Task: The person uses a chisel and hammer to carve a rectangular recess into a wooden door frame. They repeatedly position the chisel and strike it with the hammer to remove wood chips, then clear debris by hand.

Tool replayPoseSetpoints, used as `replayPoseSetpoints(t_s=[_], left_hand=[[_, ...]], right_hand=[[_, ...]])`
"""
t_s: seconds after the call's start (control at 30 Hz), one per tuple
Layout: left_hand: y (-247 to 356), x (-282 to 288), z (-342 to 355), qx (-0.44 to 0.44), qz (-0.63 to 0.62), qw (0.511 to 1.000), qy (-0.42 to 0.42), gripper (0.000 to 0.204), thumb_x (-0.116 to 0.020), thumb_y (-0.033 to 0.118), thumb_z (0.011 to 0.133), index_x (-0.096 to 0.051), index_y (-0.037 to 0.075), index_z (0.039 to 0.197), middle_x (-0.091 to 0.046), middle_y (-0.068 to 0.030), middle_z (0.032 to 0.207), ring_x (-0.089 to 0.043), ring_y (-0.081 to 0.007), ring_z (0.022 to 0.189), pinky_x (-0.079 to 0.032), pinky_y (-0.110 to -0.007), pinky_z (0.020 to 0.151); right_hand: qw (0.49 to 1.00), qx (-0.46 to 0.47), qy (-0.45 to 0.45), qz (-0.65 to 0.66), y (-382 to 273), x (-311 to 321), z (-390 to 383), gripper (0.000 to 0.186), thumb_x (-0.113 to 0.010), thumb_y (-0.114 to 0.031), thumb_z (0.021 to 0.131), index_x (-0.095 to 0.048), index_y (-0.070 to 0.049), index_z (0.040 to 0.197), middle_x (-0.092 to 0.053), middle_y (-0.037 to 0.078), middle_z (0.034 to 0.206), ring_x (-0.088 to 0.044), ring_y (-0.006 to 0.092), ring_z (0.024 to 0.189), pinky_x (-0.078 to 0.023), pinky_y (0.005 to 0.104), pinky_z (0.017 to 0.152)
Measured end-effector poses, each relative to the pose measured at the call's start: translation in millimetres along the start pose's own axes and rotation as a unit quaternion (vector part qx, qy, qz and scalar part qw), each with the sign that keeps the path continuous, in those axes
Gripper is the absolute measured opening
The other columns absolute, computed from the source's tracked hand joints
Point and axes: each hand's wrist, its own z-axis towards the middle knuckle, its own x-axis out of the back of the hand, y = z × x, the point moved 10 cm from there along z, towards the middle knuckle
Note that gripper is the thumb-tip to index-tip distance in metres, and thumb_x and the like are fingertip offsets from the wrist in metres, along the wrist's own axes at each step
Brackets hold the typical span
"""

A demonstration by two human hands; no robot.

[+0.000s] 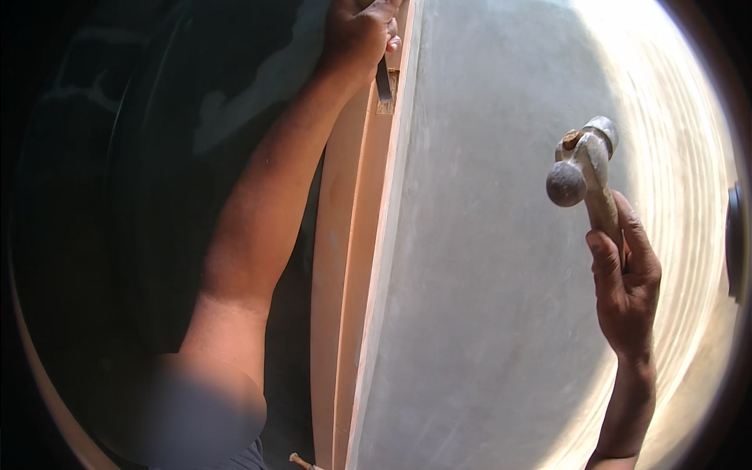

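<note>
My left hand (362, 33) is closed around a chisel at the top of the view. The dark flat blade of the chisel (382, 80) points down into a small rectangular cut-out (385, 106) in a pinkish-orange wooden frame (356, 274). Bare, rough wood shows inside that cut-out. Over on the right, my right hand (630, 274) grips the wooden handle of a ball-peen hammer (583, 168). The hammer's head is raised, apart from the chisel, its round end toward the lower left. My left hand's fingertips are partly cut off by the upper edge.
A smooth grey wall or panel (486, 298) borders the frame on the right, with bright sunlight along its far side. Dark shadow lies to the left, beyond my left forearm. A small brownish bolt-like piece (296, 459) sticks out near the frame's lower end.
</note>
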Motion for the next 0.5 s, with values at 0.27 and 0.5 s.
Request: replayPoseSetpoints(t_s=[0.27, 0.5], left_hand=[[-44, -27, 14, 0.056, -0.03, 0.996, -0.059, 0.035, -0.073, 0.042, 0.098, -0.051, 0.02, 0.082, -0.041, 0.0102, 0.055, -0.034, -0.0043, 0.037, -0.026, -0.026, 0.034], [-49, -8, 18, 0.069, 0.015, 0.997, -0.017, 0.035, -0.072, 0.041, 0.099, -0.05, 0.02, 0.082, -0.04, 0.0103, 0.054, -0.036, -0.0041, 0.039, -0.027, -0.026, 0.034]], right_hand=[[0.999, 0.002, 0.031, -0.039, -16, 19, 7, 0.048, -0.065, -0.03, 0.105, -0.059, -0.001, 0.143, -0.07, 0.008, 0.107, -0.06, 0.0098, 0.089, -0.05, 0.027, 0.08], [0.996, -0.02, 0.025, -0.087, -22, 23, 5, 0.05, -0.064, -0.034, 0.105, -0.058, -0.003, 0.144, -0.062, 0.0, 0.084, -0.047, 0.0023, 0.064, -0.039, 0.0209, 0.058]])
